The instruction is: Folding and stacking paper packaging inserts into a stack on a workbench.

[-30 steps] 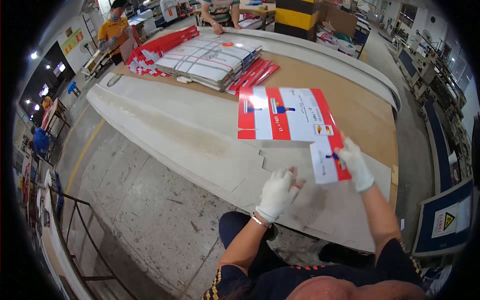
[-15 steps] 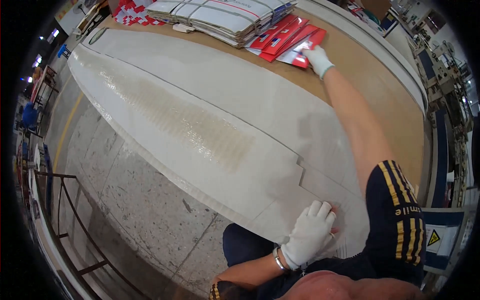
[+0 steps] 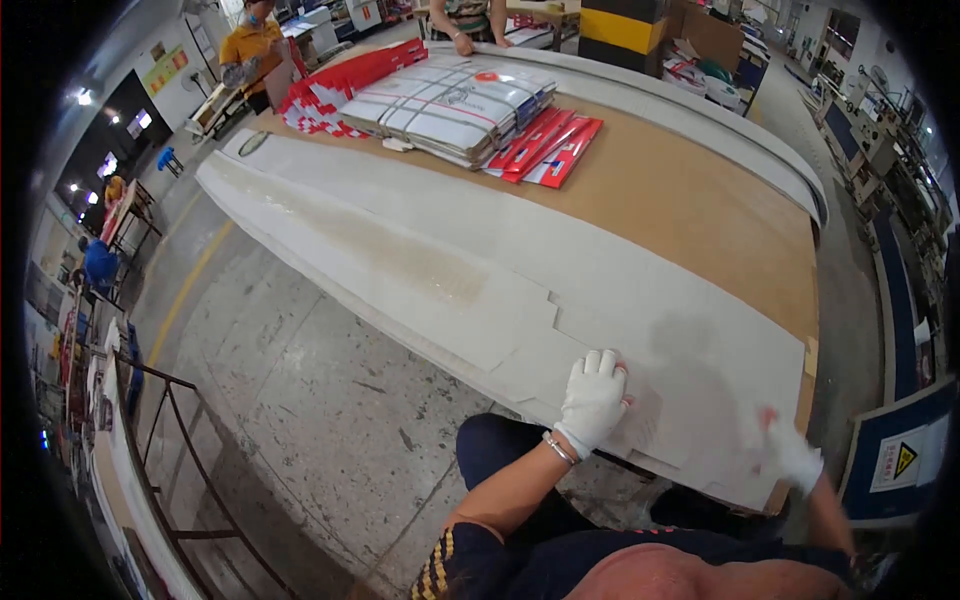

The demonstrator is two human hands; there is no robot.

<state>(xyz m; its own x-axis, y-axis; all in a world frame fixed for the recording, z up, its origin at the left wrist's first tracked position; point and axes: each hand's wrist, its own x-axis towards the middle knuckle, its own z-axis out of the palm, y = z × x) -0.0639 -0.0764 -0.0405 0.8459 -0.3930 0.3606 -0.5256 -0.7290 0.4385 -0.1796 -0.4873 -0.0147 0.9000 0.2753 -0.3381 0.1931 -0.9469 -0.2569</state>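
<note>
My left hand, in a white glove with bare fingertips, lies on the long grey-white cardboard sheet with its fingers laid out flat. Just beyond it is a notched edge where one sheet overlaps another. A shiny, wet-looking band runs along the upper sheet. Over the right end of the cardboard is my right hand, also gloved and smeared by motion; its fingers cannot be made out. At the far side of the table, flat red-and-white packages lie fanned out beside a strapped bundle of white printed sheets.
Red-and-white checked pieces are heaped left of the bundle. Brown board covers the table behind the cardboard. A metal rack stands at lower left. Co-workers are beyond the table, one in an orange top. Machinery lines the right.
My right hand has left the red packages at the back and come to the cardboard's near right end. My left hand stays on the cardboard. The view has shifted, showing more of the room.
</note>
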